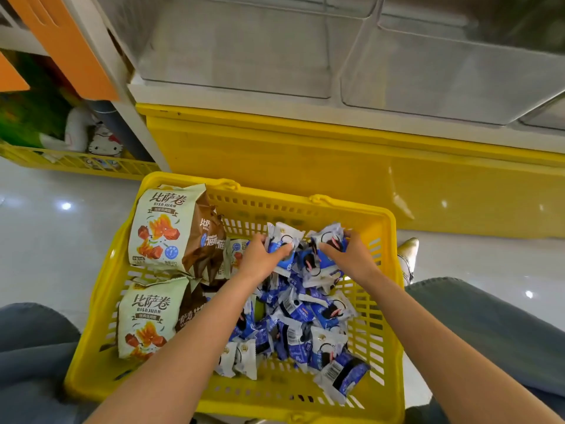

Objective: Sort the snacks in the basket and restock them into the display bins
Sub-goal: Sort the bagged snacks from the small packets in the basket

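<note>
I see a basket [269, 198] of glossy moulded plastic. Packets [301, 315] are shiny, crinkled film; bags [159, 228] look matt. Bins [238, 56] are clear plastic. Floor [46, 240] is polished, reflective. My jeans [489, 325] are denim cloth.

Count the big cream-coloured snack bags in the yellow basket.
2 clearly: the far cream bag leans in the basket's far-left corner; the near cream bag lies nearer, on the left. A partly hidden pack by the left hand may be a third.

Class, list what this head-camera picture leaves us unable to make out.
All in the head view:
- Display bins: tops cut off by the upper edge, blurred.
- Left hand and right hand: fingers partly buried among blue-and-white packets; count held hidden.
- Brown bags: mostly covered by cream bags.
- Packet print: too small.
</note>
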The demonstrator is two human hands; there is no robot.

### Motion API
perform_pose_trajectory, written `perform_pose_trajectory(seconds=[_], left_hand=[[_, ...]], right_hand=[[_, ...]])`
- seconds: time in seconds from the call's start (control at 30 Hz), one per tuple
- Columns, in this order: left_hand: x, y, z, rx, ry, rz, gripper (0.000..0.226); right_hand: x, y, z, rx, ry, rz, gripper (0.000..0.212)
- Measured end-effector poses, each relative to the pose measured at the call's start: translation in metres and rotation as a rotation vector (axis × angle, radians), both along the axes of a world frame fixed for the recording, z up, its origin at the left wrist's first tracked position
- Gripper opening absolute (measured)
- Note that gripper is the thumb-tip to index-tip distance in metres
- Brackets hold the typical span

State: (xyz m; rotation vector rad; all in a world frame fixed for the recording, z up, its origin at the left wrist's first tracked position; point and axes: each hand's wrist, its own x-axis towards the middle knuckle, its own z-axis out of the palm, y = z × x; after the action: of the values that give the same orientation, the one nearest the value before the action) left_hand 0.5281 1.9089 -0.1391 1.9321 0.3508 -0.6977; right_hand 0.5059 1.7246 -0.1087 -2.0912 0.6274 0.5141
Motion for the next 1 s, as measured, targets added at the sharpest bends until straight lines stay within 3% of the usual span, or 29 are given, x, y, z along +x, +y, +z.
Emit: perform_pose_trajectory(seconds=[0.1, 0.17, 0.23, 0.33, 0.47, 0.6, 0.7, 0.9, 1.0], left_hand=[[0.001, -0.01, -0.004, -0.008, 0.03, -0.071, 0.063], [-0.001, -0.011, -0.004, -0.049, 0.032, -0.105, 0.062], [-0.005, -0.008, 0.002, -0.034, -0.021, -0.139, 0.061], [-0.022, 0.011, 0.014, 0.037, -0.154, -0.197, 0.051], [-0.061, 0.054, 0.017, 0.033, -0.074, -0.534, 0.027], [-0.088, 0.075, 0.008, 0.149, -0.076, -0.632, 0.026], [-0.1, 0.077, 0.004, 0.222, -0.176, -0.691, 0.024], [-0.111, 0.08, 0.006, 0.2, -0.198, -0.845, 0.026], [-0.112, 0.086, 0.007, 0.158, -0.202, -0.751, 0.014]], right_hand=[[0.003, -0.001, -0.006, -0.008, 0.049, -0.024, 0.061], [0.0, -0.002, -0.006, -0.116, 0.032, 0.028, 0.065], [-0.011, -0.003, -0.002, -0.224, -0.051, 0.106, 0.069], [-0.038, -0.004, 0.014, -0.244, -0.155, 0.294, 0.052], [-0.077, -0.007, 0.028, 0.031, 0.176, 0.723, 0.041], [-0.108, -0.006, 0.025, -0.062, 0.363, 1.038, 0.049], [-0.12, 0.0, 0.023, -0.14, 0.398, 1.101, 0.048], [-0.132, 0.006, 0.018, -0.209, 0.316, 1.04, 0.033], [-0.135, 0.008, 0.017, -0.21, 0.303, 1.0, 0.031]])
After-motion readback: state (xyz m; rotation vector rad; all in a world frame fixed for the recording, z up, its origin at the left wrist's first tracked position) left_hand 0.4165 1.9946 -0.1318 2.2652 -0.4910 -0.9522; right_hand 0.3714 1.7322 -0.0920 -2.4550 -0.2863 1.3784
